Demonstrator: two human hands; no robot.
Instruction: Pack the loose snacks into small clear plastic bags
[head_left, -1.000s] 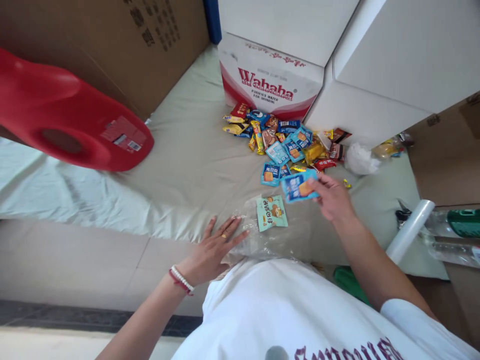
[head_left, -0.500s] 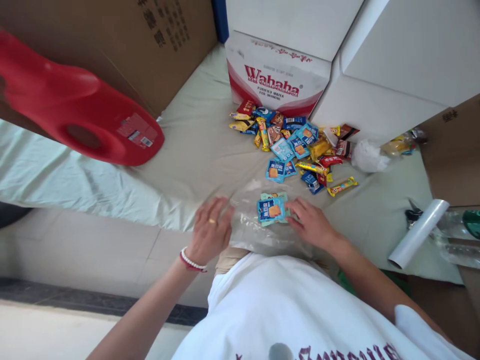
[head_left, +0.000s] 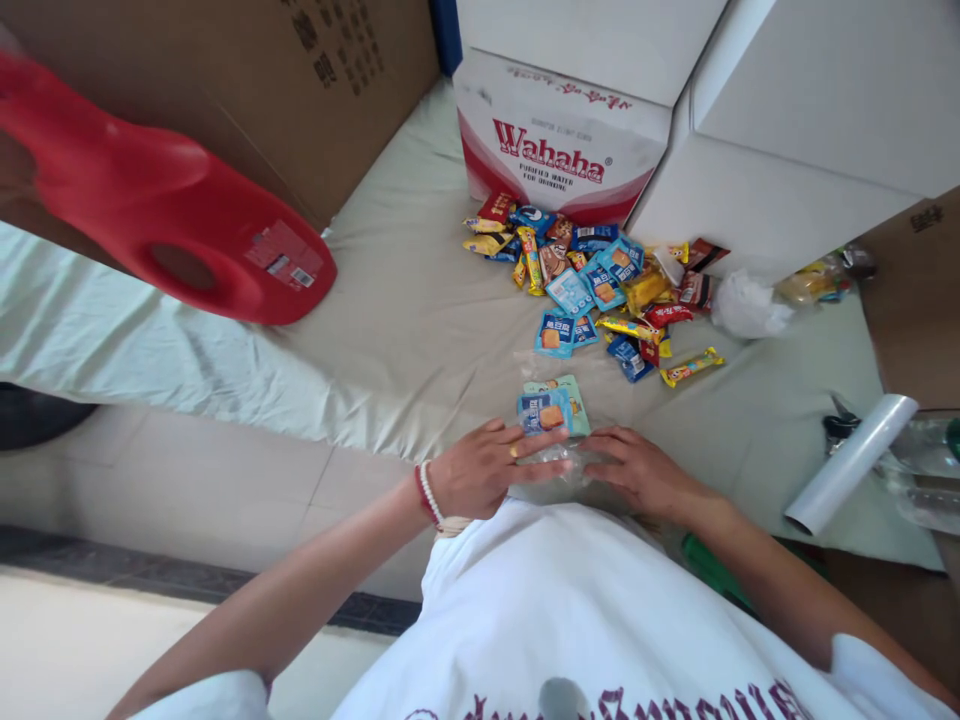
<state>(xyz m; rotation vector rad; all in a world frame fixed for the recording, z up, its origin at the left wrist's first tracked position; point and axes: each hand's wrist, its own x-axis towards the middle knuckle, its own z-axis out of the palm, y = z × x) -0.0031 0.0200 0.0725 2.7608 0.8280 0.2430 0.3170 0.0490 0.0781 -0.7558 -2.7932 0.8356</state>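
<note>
Two small snack packets lie flat, a blue one (head_left: 545,411) overlapping a pale green one (head_left: 576,404). Clear plastic film (head_left: 571,462) shows around them and bunches up between my hands. My left hand (head_left: 491,466) reaches in from the left with fingers stretched out and apart, over the film at the lower edge of the blue packet. From the other side, my right hand (head_left: 637,468) rests its extended, slightly bent fingers on the bunched film. Whether any film is pinched under the fingertips is hard to see.
Behind is a pile of wrapped snacks (head_left: 592,270) against a Wahaba-style printed "Wahaha" carton (head_left: 559,150). A red jug (head_left: 225,250) lies at left. To the right are crumpled white plastic (head_left: 750,305), a film roll (head_left: 851,463), dark-handled scissors (head_left: 838,428) and clear bottles (head_left: 922,450).
My left hand has moved right and inward, close to my right hand. My right hand has slid down toward my body. The film's near part is now bunched below the packets.
</note>
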